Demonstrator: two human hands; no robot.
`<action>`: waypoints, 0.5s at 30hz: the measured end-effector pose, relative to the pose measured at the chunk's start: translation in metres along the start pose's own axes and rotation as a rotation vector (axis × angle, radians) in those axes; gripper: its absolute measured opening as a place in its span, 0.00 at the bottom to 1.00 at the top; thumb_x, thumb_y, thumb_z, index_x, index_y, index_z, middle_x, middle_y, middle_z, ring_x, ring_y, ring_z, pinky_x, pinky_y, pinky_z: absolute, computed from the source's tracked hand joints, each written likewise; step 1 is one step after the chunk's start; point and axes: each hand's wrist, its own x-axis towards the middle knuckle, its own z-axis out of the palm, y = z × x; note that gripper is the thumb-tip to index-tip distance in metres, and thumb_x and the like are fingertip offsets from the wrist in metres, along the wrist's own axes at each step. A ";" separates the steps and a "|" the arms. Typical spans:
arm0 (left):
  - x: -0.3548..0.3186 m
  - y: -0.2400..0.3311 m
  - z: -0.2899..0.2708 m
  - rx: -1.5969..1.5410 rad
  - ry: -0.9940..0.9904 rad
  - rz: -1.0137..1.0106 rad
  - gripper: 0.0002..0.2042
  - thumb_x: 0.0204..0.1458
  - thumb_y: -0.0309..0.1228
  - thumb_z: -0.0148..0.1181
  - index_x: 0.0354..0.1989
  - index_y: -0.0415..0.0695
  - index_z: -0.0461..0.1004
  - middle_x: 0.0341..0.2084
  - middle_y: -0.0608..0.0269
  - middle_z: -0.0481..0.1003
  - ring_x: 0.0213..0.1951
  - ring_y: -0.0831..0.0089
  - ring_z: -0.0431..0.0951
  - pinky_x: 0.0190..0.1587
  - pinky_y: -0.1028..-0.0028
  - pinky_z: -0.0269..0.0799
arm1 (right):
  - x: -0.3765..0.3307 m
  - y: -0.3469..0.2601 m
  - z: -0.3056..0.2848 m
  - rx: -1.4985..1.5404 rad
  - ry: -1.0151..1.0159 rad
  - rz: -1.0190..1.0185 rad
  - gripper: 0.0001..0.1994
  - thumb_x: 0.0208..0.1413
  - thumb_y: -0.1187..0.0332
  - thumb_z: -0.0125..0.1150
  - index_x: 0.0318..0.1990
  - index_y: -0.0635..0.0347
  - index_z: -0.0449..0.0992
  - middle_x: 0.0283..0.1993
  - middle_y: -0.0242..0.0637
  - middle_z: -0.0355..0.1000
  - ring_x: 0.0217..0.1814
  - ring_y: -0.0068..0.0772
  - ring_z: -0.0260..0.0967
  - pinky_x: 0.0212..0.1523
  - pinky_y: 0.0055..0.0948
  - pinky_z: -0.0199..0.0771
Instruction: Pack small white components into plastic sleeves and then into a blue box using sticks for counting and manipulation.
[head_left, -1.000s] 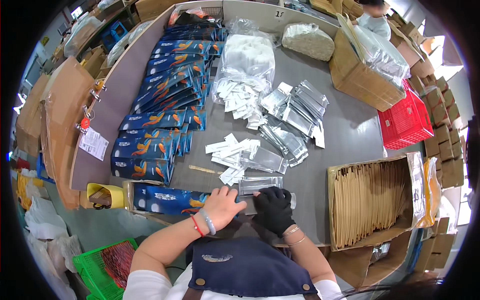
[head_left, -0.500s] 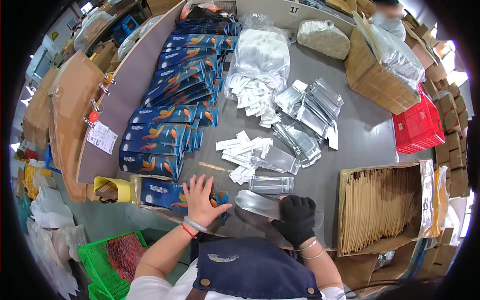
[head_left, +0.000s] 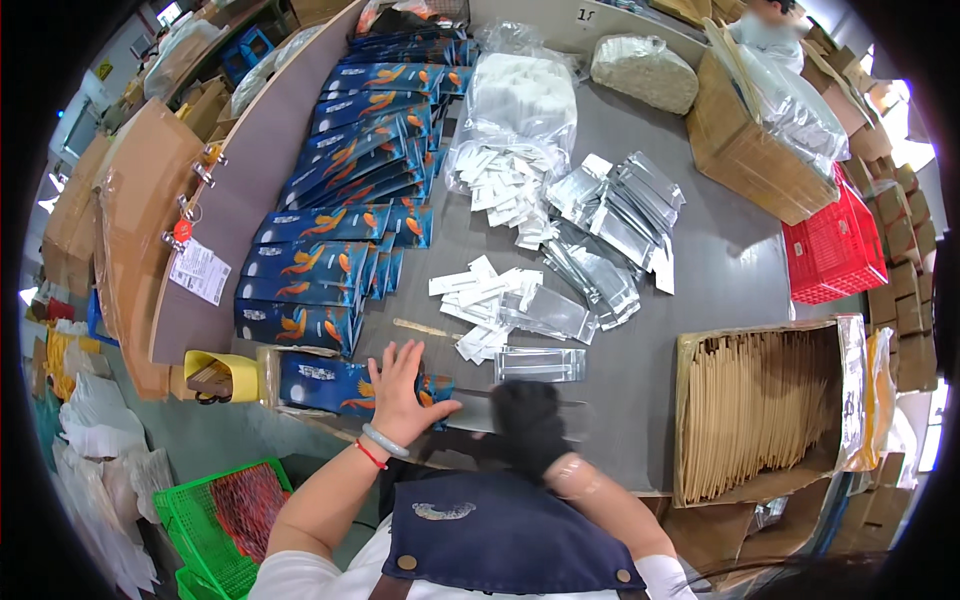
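- Because the left hand (head_left: 400, 392) lies flat with fingers spread on the nearest blue printed pouch (head_left: 345, 385), that pouch is pinned at the table's near edge, probably so it cannot slide while the other hand works at its end.
- While the gloved right hand (head_left: 527, 425) is blurred, it seems curled over a clear silvery sleeve (head_left: 475, 412) lying just right of the blue pouch's end; whether the fingers truly grip it I cannot tell.
- Just beyond that hand, another clear sleeve (head_left: 540, 364) lies flat and apart, seemingly within easy reach.
- Left of the pinned pouch, a yellow tub (head_left: 215, 372) sits at the corner of the grey table (head_left: 700, 260), out of the working area.
- Further in, small white packets (head_left: 480, 295) are scattered loosely beside more silvery sleeves (head_left: 610, 225), fanned out so single pieces are easy to pick.
- Along the left side, blue printed pouches (head_left: 345, 210) overlap like shingles in a long row running away from the person, which appears to keep each one's edge exposed.
- At the right, an open cardboard box (head_left: 760, 410) holds brown envelopes standing on edge, its open top toward the person.
- Beyond it a red crate (head_left: 835, 245) sits at the table's right edge.
- Farther back, a large clear bag (head_left: 520, 100) of white packets spills toward the middle, feeding the loose pile.
- At the far end lie a lumpy wrapped bundle (head_left: 645, 70) and a carton (head_left: 745, 150) with plastic-bagged goods.
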 end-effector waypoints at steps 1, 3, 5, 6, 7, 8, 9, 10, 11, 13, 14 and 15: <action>0.003 -0.001 -0.003 0.012 -0.043 -0.009 0.46 0.35 0.50 0.75 0.62 0.39 0.61 0.62 0.48 0.61 0.66 0.47 0.54 0.67 0.42 0.35 | 0.009 -0.005 0.009 0.029 0.033 -0.040 0.31 0.40 0.46 0.69 0.47 0.56 0.73 0.46 0.41 0.70 0.51 0.45 0.66 0.53 0.45 0.58; 0.015 0.001 -0.012 -0.013 -0.086 0.028 0.43 0.37 0.47 0.74 0.61 0.39 0.63 0.61 0.48 0.63 0.65 0.47 0.56 0.67 0.44 0.41 | 0.009 -0.005 0.007 0.073 0.110 -0.075 0.31 0.39 0.47 0.70 0.49 0.56 0.73 0.48 0.41 0.70 0.52 0.46 0.66 0.54 0.45 0.59; 0.033 -0.002 -0.014 -0.037 -0.121 0.044 0.39 0.39 0.44 0.73 0.60 0.39 0.65 0.60 0.48 0.65 0.65 0.47 0.58 0.66 0.47 0.46 | 0.005 0.000 0.005 0.119 0.173 -0.129 0.31 0.39 0.49 0.72 0.50 0.56 0.73 0.50 0.42 0.70 0.54 0.47 0.66 0.55 0.45 0.61; 0.057 -0.008 -0.008 -0.123 -0.051 0.167 0.33 0.41 0.41 0.71 0.56 0.41 0.68 0.56 0.49 0.68 0.60 0.48 0.63 0.63 0.51 0.54 | -0.003 0.013 -0.003 0.161 0.243 -0.112 0.31 0.38 0.52 0.74 0.51 0.56 0.73 0.51 0.42 0.70 0.55 0.47 0.66 0.55 0.44 0.62; 0.078 -0.012 -0.003 -0.208 0.014 0.290 0.28 0.43 0.38 0.70 0.53 0.42 0.72 0.52 0.50 0.71 0.56 0.49 0.68 0.59 0.56 0.61 | -0.013 0.027 -0.011 0.205 0.312 -0.092 0.32 0.38 0.55 0.76 0.52 0.56 0.73 0.52 0.43 0.70 0.56 0.47 0.66 0.56 0.44 0.64; 0.095 -0.007 0.000 -0.212 0.016 0.294 0.28 0.43 0.38 0.70 0.53 0.42 0.72 0.52 0.50 0.71 0.56 0.49 0.68 0.59 0.56 0.61 | -0.025 0.039 -0.020 0.161 0.357 0.008 0.30 0.38 0.59 0.76 0.51 0.57 0.73 0.51 0.43 0.70 0.55 0.47 0.67 0.55 0.43 0.65; 0.113 0.002 0.005 -0.103 0.095 0.322 0.21 0.44 0.36 0.68 0.47 0.43 0.75 0.46 0.53 0.73 0.50 0.51 0.70 0.54 0.59 0.65 | -0.039 0.053 -0.030 0.115 0.402 0.109 0.28 0.39 0.62 0.76 0.50 0.58 0.73 0.51 0.44 0.70 0.55 0.48 0.67 0.54 0.42 0.67; 0.123 0.006 0.009 0.012 0.180 0.345 0.15 0.45 0.34 0.66 0.42 0.44 0.77 0.40 0.55 0.75 0.45 0.54 0.73 0.48 0.62 0.68 | -0.052 0.063 -0.044 0.061 0.440 0.183 0.26 0.41 0.63 0.74 0.49 0.59 0.73 0.49 0.45 0.71 0.53 0.48 0.68 0.54 0.42 0.67; 0.132 0.006 0.015 0.006 0.183 0.358 0.15 0.45 0.34 0.66 0.42 0.44 0.77 0.40 0.55 0.75 0.45 0.54 0.73 0.48 0.62 0.68 | -0.069 0.076 -0.059 0.000 0.484 0.269 0.24 0.43 0.63 0.72 0.48 0.59 0.72 0.47 0.46 0.71 0.52 0.49 0.68 0.54 0.42 0.67; 0.143 0.003 0.024 0.119 0.026 0.324 0.10 0.45 0.34 0.66 0.36 0.46 0.79 0.34 0.58 0.74 0.39 0.56 0.73 0.43 0.60 0.68 | -0.114 0.112 -0.065 0.012 0.669 0.436 0.21 0.46 0.66 0.70 0.47 0.60 0.72 0.47 0.45 0.71 0.52 0.48 0.68 0.53 0.40 0.68; 0.144 0.007 0.023 0.136 0.075 0.377 0.05 0.47 0.32 0.63 0.30 0.46 0.78 0.29 0.60 0.74 0.38 0.58 0.74 0.41 0.61 0.67 | -0.144 0.137 -0.067 -0.038 0.776 0.498 0.20 0.47 0.66 0.69 0.47 0.61 0.72 0.47 0.45 0.71 0.52 0.48 0.68 0.53 0.40 0.69; 0.145 0.008 0.022 0.135 0.069 0.388 0.05 0.47 0.32 0.63 0.30 0.46 0.78 0.29 0.60 0.74 0.38 0.58 0.74 0.41 0.61 0.67 | -0.172 0.158 -0.071 -0.085 0.881 0.558 0.19 0.49 0.67 0.68 0.47 0.63 0.72 0.47 0.44 0.71 0.52 0.49 0.68 0.53 0.39 0.69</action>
